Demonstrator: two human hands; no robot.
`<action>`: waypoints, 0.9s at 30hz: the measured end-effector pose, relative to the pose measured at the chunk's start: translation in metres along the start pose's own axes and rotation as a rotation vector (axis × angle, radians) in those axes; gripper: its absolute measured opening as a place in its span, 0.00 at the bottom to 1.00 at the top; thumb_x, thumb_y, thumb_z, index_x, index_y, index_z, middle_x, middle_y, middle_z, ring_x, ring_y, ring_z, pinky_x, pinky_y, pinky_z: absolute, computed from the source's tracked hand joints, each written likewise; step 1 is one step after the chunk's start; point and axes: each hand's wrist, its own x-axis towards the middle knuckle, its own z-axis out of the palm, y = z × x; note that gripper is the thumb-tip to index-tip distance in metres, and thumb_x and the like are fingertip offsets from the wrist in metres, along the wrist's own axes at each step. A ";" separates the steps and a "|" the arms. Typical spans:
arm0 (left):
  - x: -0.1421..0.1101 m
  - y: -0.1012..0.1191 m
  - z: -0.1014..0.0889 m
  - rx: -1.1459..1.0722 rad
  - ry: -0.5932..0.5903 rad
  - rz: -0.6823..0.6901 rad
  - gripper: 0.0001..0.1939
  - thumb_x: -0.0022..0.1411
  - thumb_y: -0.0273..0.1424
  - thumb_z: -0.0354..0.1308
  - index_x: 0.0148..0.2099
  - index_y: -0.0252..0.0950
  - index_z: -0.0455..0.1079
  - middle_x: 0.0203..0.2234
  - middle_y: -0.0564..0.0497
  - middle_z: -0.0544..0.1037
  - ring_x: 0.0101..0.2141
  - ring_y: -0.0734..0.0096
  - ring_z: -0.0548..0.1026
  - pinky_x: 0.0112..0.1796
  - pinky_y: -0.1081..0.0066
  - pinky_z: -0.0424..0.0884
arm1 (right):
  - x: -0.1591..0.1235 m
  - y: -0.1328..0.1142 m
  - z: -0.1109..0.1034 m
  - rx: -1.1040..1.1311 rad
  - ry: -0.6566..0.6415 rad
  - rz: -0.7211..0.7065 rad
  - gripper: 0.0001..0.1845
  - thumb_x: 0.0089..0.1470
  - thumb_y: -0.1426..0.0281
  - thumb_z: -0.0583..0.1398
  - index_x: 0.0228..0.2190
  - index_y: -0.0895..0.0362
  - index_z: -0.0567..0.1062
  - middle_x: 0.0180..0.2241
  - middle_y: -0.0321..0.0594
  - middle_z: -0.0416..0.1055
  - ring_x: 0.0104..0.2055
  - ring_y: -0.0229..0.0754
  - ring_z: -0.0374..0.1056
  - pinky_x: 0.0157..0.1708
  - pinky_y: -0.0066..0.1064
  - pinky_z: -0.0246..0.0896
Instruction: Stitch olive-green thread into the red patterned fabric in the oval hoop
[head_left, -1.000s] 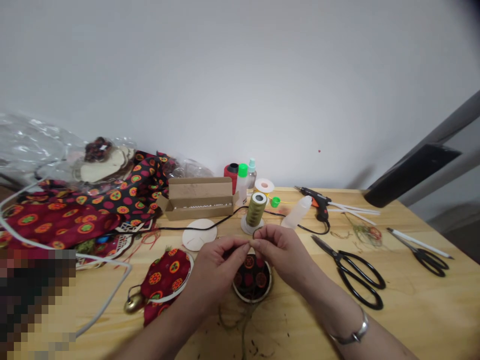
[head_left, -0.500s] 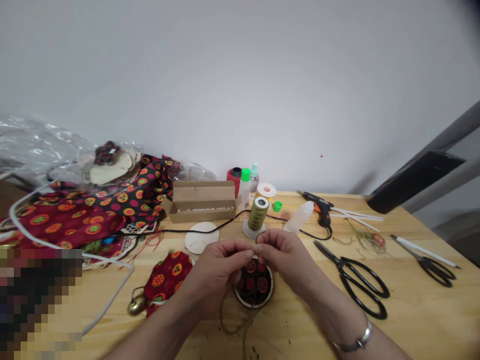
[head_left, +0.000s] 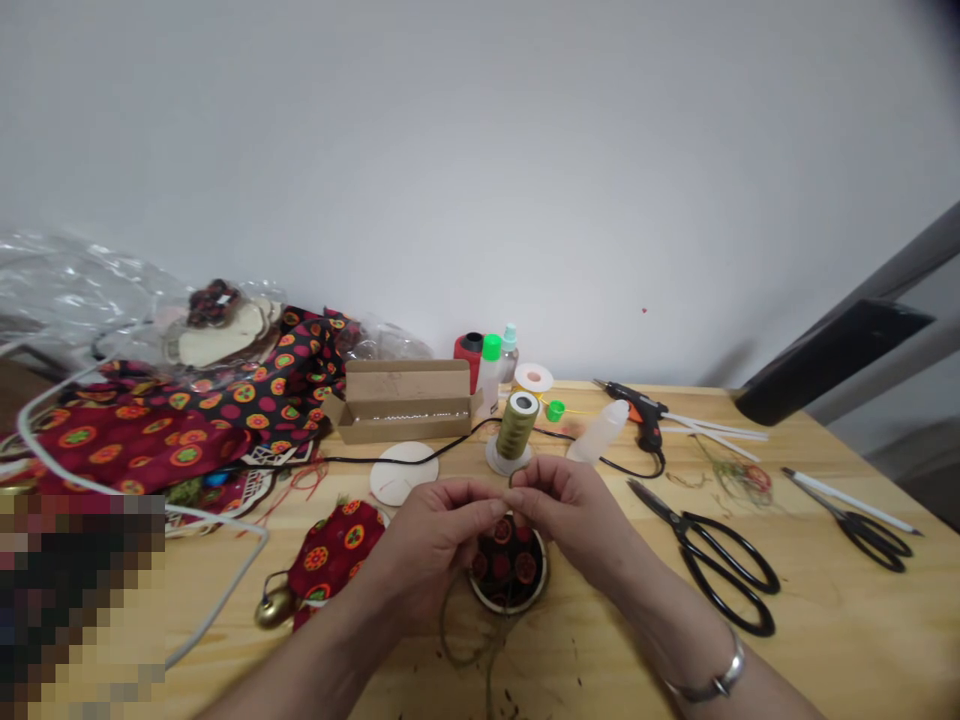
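My left hand (head_left: pixel 448 525) and my right hand (head_left: pixel 559 505) meet at the fingertips, both in a pinch. Olive green thread (head_left: pixel 457 655) runs at the fingers and hangs in loose loops below them; the exact pinched spot is too small to make out. Just under my hands lies a round piece (head_left: pixel 510 570) covered in black cloth with red and orange patterns and edged by a pale rim. Its upper part is hidden by my fingers. Beyond them stands a spool of olive thread (head_left: pixel 515 430). Left of my left hand is a maroon patterned cloth piece (head_left: pixel 337 545) with a brass bell (head_left: pixel 275 606).
Large black scissors (head_left: pixel 705 550) lie right of my right hand, with smaller scissors (head_left: pixel 862 530) farther right. A glue gun (head_left: pixel 637 415), white bottle (head_left: pixel 600 432) and cardboard box (head_left: pixel 409 410) are behind. Patterned cloth (head_left: pixel 150 440) and a white cable (head_left: pixel 232 590) are on the left.
Almost nothing differs. Both hands keep their pinch at the same place, with only a very slight shift of the fingers and the view.
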 end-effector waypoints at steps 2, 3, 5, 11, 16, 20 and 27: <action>-0.001 0.000 0.001 -0.033 -0.003 -0.003 0.07 0.45 0.29 0.64 0.28 0.31 0.74 0.19 0.51 0.75 0.20 0.75 0.70 0.24 0.75 0.64 | 0.000 0.000 0.001 -0.004 0.009 -0.003 0.08 0.41 0.69 0.62 0.21 0.60 0.67 0.16 0.30 0.63 0.17 0.30 0.55 0.18 0.23 0.48; -0.001 0.001 0.002 -0.042 -0.003 -0.004 0.06 0.45 0.29 0.64 0.28 0.31 0.74 0.19 0.52 0.75 0.21 0.74 0.71 0.25 0.74 0.65 | 0.000 0.000 0.001 -0.001 0.014 -0.003 0.08 0.40 0.69 0.62 0.21 0.59 0.67 0.16 0.30 0.62 0.17 0.29 0.54 0.17 0.23 0.47; -0.002 0.003 0.003 -0.049 -0.001 -0.004 0.06 0.45 0.29 0.64 0.28 0.32 0.74 0.18 0.52 0.75 0.21 0.74 0.71 0.26 0.73 0.66 | 0.000 0.000 0.001 0.013 0.014 -0.005 0.08 0.41 0.69 0.61 0.21 0.59 0.67 0.15 0.29 0.61 0.16 0.29 0.52 0.16 0.23 0.46; -0.001 0.007 0.004 -0.022 0.075 0.011 0.07 0.43 0.30 0.65 0.27 0.31 0.74 0.14 0.56 0.70 0.14 0.82 0.62 0.16 0.80 0.54 | 0.001 -0.001 -0.005 -0.089 -0.009 -0.063 0.04 0.45 0.70 0.59 0.25 0.59 0.72 0.20 0.32 0.66 0.18 0.30 0.55 0.19 0.24 0.51; 0.000 0.006 0.002 -0.017 0.106 0.055 0.06 0.45 0.29 0.64 0.26 0.31 0.73 0.14 0.56 0.69 0.14 0.85 0.58 0.16 0.81 0.50 | -0.001 -0.003 -0.010 -0.301 0.010 -0.194 0.06 0.48 0.70 0.58 0.28 0.57 0.76 0.27 0.37 0.72 0.29 0.36 0.65 0.31 0.28 0.59; 0.000 0.007 0.002 0.012 0.135 0.080 0.06 0.45 0.30 0.63 0.25 0.31 0.73 0.16 0.56 0.71 0.13 0.87 0.56 0.15 0.81 0.48 | -0.003 -0.003 -0.011 -0.484 0.051 -0.270 0.10 0.50 0.68 0.57 0.23 0.58 0.75 0.22 0.36 0.69 0.25 0.36 0.61 0.26 0.27 0.55; 0.001 0.007 0.001 -0.024 0.162 0.102 0.06 0.46 0.29 0.63 0.25 0.31 0.72 0.14 0.58 0.68 0.13 0.87 0.51 0.14 0.81 0.45 | -0.014 -0.002 -0.001 -0.598 0.005 -0.353 0.13 0.54 0.67 0.54 0.22 0.57 0.72 0.19 0.34 0.66 0.22 0.33 0.57 0.22 0.25 0.51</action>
